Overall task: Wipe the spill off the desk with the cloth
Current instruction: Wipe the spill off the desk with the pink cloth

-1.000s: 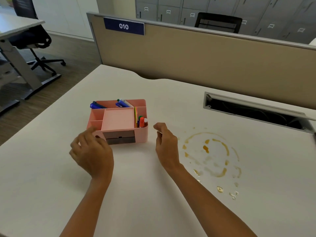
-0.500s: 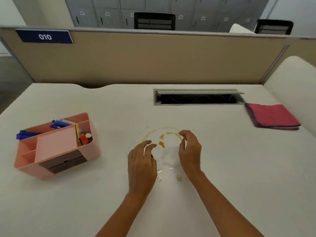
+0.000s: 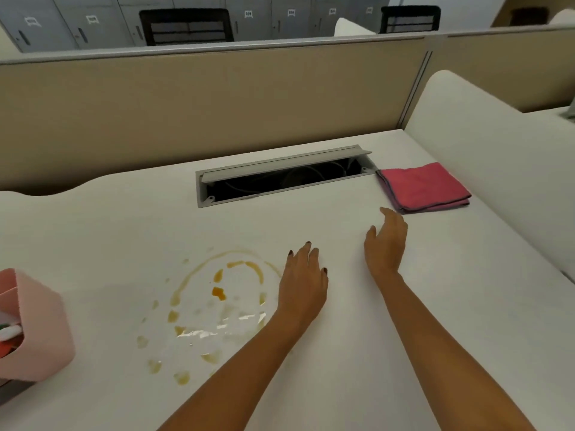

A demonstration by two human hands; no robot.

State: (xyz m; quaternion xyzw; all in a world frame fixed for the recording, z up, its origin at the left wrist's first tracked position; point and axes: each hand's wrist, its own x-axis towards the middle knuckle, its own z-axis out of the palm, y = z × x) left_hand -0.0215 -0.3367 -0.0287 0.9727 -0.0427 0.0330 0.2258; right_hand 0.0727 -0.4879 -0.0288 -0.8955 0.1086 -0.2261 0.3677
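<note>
I see both bare hands over the white table [image 3: 342,353], and neither one holds anything. The left hand [image 3: 303,283] sits low over the surface at the right rim of the spill [image 3: 217,306], palm down, its fingers [image 3: 306,251] loosely spread and released. The right hand [image 3: 387,244] is farther out and to the right, turned on edge with the thumb side toward me, fingers extended and relaxed, pointing toward the cloth [image 3: 424,188] but well short of touching it.

The cloth is a folded pink-red square with a darker stitched edge. It lies flat on the table at the far right, just beside the right end of the open cable tray [image 3: 280,177], whose grey lid is tipped up so I can make out dark wires inside.

The spill is a broken amber ring of liquid with scattered drops and a shiny clear wet patch along its near side, spread on the table left of my left hand. At the left edge of the view stands a pink desk organizer [image 3: 34,331], only partly in view, apart from the spill. A beige partition [image 3: 217,104] runs along the far edge of the table.
</note>
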